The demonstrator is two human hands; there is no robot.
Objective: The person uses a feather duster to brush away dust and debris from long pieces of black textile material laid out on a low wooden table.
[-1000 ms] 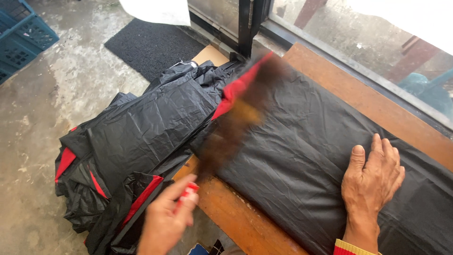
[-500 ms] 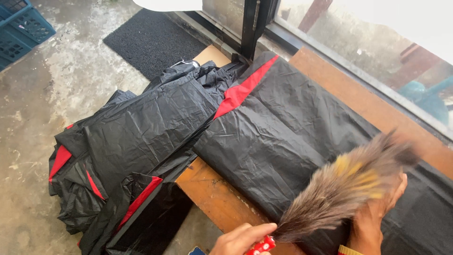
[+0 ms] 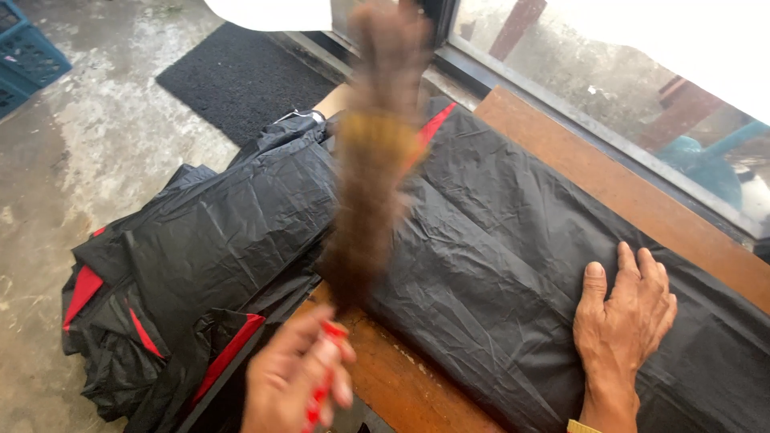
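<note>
Here, feather duster (image 3: 373, 160) over black sheet (image 3: 497, 240)

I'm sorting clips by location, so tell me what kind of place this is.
Probably a porch or entryway just outside a building: a rough concrete floor with a dark doormat, a glass window behind a wooden bench, and a blue plastic crate nearby.

Two bare hands show, both without gloves, rings or a watch. The right hand (image 3: 624, 317), toward four o'clock in the view, shows short, plain nails and raised tendons and veins across its back; at its wrist, toward six o'clock from the hand, the yellow edge of a cuff (image 3: 583, 426) peeks in. The left hand (image 3: 297, 381), near six o'clock, is motion-blurred, with no sleeve visible.
</note>
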